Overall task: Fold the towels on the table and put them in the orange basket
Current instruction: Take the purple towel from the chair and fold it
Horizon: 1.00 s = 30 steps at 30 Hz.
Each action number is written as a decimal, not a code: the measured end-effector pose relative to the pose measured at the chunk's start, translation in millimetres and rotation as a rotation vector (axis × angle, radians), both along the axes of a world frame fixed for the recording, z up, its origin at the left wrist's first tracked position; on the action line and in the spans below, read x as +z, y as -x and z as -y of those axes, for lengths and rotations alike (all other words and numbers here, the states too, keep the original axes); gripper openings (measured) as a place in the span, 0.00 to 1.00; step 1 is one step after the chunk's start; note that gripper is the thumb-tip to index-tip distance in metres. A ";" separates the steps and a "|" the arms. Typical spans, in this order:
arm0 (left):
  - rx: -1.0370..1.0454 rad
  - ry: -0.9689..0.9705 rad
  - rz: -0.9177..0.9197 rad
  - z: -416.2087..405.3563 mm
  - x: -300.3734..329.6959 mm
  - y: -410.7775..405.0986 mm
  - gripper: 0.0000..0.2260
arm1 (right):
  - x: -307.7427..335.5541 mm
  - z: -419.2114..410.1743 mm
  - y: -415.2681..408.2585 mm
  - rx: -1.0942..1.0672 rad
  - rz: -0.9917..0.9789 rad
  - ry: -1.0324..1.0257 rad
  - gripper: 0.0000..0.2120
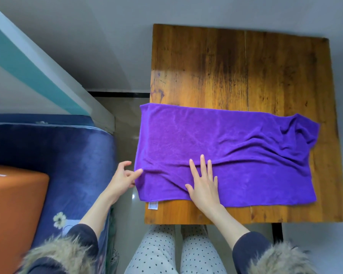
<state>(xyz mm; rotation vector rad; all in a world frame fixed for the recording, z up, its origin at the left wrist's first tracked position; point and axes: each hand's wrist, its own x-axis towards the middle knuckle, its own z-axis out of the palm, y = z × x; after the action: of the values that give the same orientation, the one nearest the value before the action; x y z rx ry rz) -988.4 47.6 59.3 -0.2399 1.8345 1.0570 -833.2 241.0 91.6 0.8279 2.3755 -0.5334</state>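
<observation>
So the purple towel is spread across the near half of the wooden tabletop, long side running 9 to 3 o'clock, with its 9 o'clock end hanging a little past the edge. It looks like it's already doubled over once, and the 3 o'clock end is pretty rumpled.

The right hand lies flat on the cloth with fingers straight and spread, gripping nothing; my guess is it's pinning the layers so they don't slide. The left hand is at the towel's 9 o'clock edge, fingers loosely curled and one fingertip just touching the hem, not clamped on it, probably about to grab that end for the next fold.

The orange basket sits way off at 8 o'clock on a blue bed.

There's a little white tag poking out at the towel's near edge, but it's too small to read.
</observation>
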 end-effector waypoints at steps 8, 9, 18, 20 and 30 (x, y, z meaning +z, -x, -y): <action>-0.179 0.126 0.121 19.0 -6.3 -30.9 0.15 | -1.5 7.1 -19.6 0.007 0.007 0.034 0.33; -0.197 0.147 0.117 22.9 -6.8 -31.1 0.14 | -1.6 7.5 -22.9 0.004 0.009 0.041 0.32; -0.399 0.398 -0.329 12.3 5.6 -44.3 0.26 | -4.5 3.2 -43.1 0.058 0.048 0.059 0.30; -0.429 0.361 -0.466 -2.7 11.2 -52.0 0.25 | -3.0 -0.8 -47.5 0.047 0.043 0.064 0.31; -0.434 0.351 -0.540 -53.9 18.2 -130.1 0.35 | -4.4 -38.7 -96.4 0.040 0.031 0.077 0.31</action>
<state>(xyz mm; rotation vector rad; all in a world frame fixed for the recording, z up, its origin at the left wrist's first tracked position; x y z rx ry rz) -858.3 101.5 77.5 0.2611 2.4115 0.5151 -736.8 279.7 87.2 0.7481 2.3228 -0.5872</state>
